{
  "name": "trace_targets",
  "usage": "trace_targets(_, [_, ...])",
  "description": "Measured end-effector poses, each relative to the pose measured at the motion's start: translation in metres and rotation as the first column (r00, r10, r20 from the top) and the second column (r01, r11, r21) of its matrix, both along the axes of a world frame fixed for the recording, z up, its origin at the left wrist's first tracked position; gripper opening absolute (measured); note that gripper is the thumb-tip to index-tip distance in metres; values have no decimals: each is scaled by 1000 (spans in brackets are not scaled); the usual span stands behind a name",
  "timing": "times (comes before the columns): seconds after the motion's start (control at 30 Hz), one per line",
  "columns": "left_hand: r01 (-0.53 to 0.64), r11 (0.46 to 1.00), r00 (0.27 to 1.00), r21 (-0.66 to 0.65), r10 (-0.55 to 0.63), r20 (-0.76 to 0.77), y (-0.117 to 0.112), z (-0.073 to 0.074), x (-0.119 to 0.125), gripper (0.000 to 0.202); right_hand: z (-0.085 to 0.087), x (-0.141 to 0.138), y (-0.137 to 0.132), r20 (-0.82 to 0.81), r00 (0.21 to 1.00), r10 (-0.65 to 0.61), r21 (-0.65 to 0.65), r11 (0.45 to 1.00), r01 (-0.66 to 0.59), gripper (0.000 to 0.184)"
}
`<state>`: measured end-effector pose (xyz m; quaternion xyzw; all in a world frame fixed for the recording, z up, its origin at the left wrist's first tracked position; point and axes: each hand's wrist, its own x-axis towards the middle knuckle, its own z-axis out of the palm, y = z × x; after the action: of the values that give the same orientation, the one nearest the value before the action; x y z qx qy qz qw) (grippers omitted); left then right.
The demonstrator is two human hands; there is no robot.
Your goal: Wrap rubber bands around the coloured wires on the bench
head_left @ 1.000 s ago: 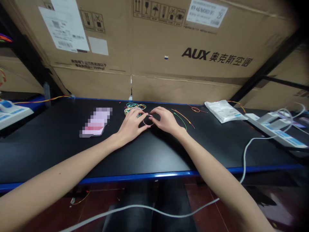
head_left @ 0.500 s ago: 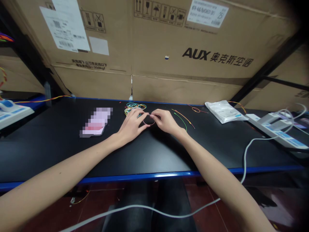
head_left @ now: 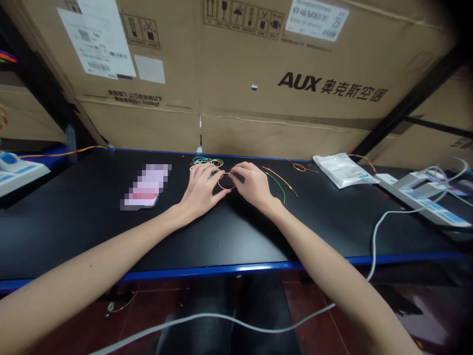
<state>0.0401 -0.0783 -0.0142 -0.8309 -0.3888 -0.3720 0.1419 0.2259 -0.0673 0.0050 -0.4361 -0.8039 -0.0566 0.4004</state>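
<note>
**Left hand (head_left: 203, 191) and right hand (head_left: 253, 187) close around thin pink wire loop (head_left: 225, 189)**

Loop flat on black workbench (head_left: 92, 236), between both hands. Step in hand, by appearance: shaping of wire into ring; next move seeming to need firm pinch where ends meet. Right hand half closed, fingertips pinching top of loop. Left hand curved, fingers just beside loop, grip impossible to tell. Hands apart at wrists, fingertips nearly together. Just behind left fingers, heap of coloured wire loops (head_left: 205, 162); right of right hand, loose green wire (head_left: 280, 189) and red wire (head_left: 283, 178).
</note>
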Motion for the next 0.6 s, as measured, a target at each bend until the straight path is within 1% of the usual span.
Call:
trace_targets(0.07, [-12,1000,1000,11,12,9,-1,1,0,43,0,0,0,7,1000,14,-11,1000,-14,16])
trace_targets(0.17, [3,1000,1000,4,-3,-11,0,0,0,41,1,2,1,7,999,53,-47,998,-52,19])
trace_targets(0.27, [25,1000,999,-3,-25,-35,1,-1,-2,41,1,4,4,-44,986,163,-118,979,-168,20])
trace_targets(0.33, [30,1000,999,-1,-30,-36,2,-1,-2,41,1,5,5,-92,975,200,-138,968,-211,19])
trace_targets(0.4, [28,1000,999,-2,-28,-30,2,0,-2,41,1,5,5,-115,978,173,-122,975,-187,15])
trace_targets(0.6, [24,1000,999,10,-24,-41,-1,2,-1,41,0,-1,0,-79,995,53,-3,999,-53,8])
